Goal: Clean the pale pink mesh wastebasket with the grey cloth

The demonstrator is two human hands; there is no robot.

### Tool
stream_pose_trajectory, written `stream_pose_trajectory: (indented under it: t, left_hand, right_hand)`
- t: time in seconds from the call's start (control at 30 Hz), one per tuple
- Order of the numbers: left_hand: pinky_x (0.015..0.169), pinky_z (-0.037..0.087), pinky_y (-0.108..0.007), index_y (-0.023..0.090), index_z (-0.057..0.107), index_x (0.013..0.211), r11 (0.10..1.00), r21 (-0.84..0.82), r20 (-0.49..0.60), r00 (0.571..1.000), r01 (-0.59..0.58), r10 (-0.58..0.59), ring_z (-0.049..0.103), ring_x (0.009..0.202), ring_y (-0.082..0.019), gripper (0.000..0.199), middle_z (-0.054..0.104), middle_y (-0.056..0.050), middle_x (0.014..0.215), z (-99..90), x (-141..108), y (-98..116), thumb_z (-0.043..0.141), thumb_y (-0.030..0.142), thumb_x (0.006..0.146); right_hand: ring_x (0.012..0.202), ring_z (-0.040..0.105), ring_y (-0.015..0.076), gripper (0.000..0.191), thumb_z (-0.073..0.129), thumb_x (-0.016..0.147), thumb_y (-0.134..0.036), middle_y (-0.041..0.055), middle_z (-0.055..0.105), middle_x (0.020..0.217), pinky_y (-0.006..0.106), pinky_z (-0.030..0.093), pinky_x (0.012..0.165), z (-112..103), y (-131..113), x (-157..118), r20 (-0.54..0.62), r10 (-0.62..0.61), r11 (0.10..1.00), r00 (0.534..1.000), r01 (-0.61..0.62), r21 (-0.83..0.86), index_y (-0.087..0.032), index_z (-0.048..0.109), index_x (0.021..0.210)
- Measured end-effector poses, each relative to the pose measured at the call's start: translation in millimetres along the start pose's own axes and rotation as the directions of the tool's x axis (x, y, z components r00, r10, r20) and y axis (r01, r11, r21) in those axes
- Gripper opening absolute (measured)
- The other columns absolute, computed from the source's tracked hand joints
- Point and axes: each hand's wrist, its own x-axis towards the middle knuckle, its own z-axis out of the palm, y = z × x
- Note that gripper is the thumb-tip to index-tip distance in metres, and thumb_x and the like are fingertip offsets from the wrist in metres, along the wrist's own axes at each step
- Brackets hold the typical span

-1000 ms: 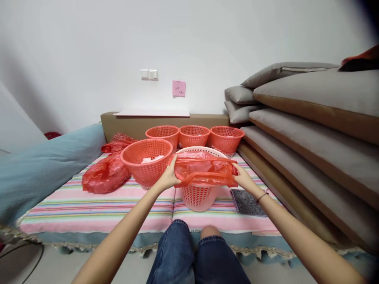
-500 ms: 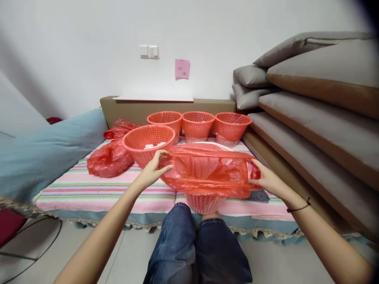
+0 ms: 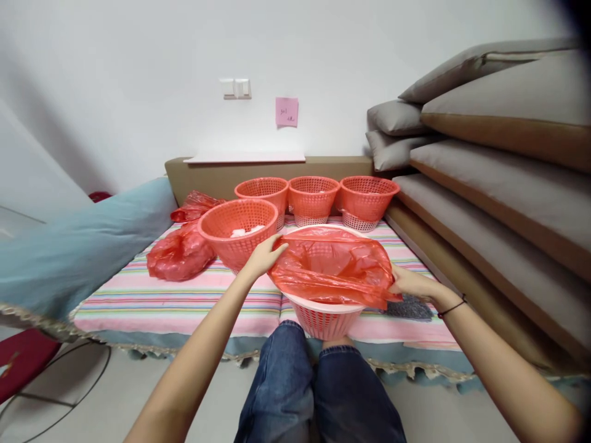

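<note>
A red plastic bag [image 3: 332, 261] sits spread in the mouth of a pale pink plastic basket [image 3: 325, 320] at the sofa's front edge, just beyond my knees. My left hand [image 3: 266, 253] pinches the bag at the basket's left rim, its thumb resting on top. At the right rim my right hand [image 3: 410, 283] grips the bag's other side, with its fingertips partly hidden by the plastic. Much of the basket's white-looking rim shows at the front and back, while the bag covers the sides.
Behind stand several red-lined baskets [image 3: 313, 194]; the nearer left basket [image 3: 237, 224] holds something white. Crumpled red bags [image 3: 182, 252] lie on the striped cover [image 3: 184, 307]. Grey cushions [image 3: 489, 184] are stacked at the right, and a blue-covered armrest [image 3: 101, 234] borders the left.
Both hands have lowered the bag into the basket, and its opening has widened. More of the basket's rim is visible. My view has shifted slightly.
</note>
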Motion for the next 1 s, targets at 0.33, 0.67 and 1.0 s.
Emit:
stream_pose_trajectory:
  t: [0.33,0.67,1.0]
  left_hand:
    - [0.106,0.043,-0.038,0.015,0.057,0.133,0.956,-0.293,0.182,0.983,0.029,0.026,0.057,0.123,-0.028,0.055,0.059,-0.011,0.138,12.5,36,1,0.055,0.047,0.088]
    - [0.1,0.048,-0.041,0.014,0.066,0.119,0.853,-0.508,0.271,0.962,0.123,0.023,0.062,0.117,-0.027,0.057,0.072,-0.01,0.117,20.1,45,1,0.039,0.057,0.092]
    - [0.1,0.045,-0.043,0.014,0.065,0.106,0.975,-0.214,0.041,0.997,0.067,-0.06,0.062,0.111,-0.03,0.039,0.073,-0.014,0.108,23.5,63,-10,0.049,0.045,0.089]
  right_hand:
    - [0.052,0.038,0.0086,0.019,0.058,0.043,-0.02,-0.0055,0.048,0.054,0.022,0.035,0.045,-18,6,15,0.06,0.189,0.981,0.98,-0.19,0.022,-0.019,0.049,0.059]
    - [0.066,0.063,0.0178,0.041,0.073,0.047,-0.032,0.0032,0.071,0.074,0.034,0.056,0.067,-24,8,45,0.167,0.269,0.959,0.949,-0.28,0.047,-0.017,0.069,0.085]
    - [0.063,0.064,0.0195,0.042,0.079,0.046,-0.027,0.0035,0.072,0.072,0.037,0.059,0.066,-28,-2,55,0.101,0.239,0.961,0.966,-0.22,-0.17,-0.016,0.073,0.086]
